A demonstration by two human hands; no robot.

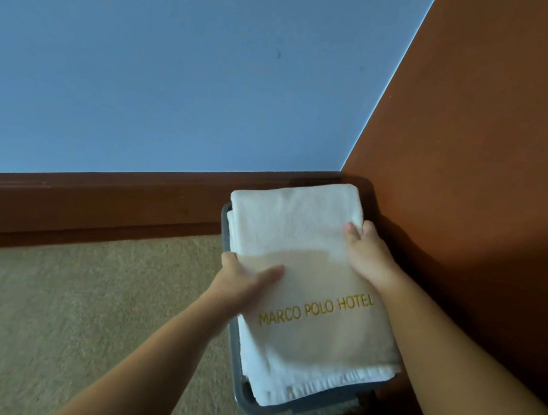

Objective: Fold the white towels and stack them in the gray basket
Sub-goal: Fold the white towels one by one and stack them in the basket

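Note:
A folded white towel (309, 246) with gold "MARCO POLO HOTEL" lettering lies over the gray basket (251, 406), which stands in the room's corner. More folded white towel edges (254, 353) show beneath it inside the basket. My left hand (243, 281) grips the towel's left edge, thumb on top and fingers underneath. On the right edge, my right hand (368, 253) holds the towel the same way, thumb over the cloth. Only the basket's left and front rim is visible; the towel covers the rest.
A blue wall (178, 75) with a dark brown baseboard (93, 206) runs behind the basket. An orange-brown wall (497, 148) closes off the right side. Beige carpet (45, 317) spreads to the left of the basket.

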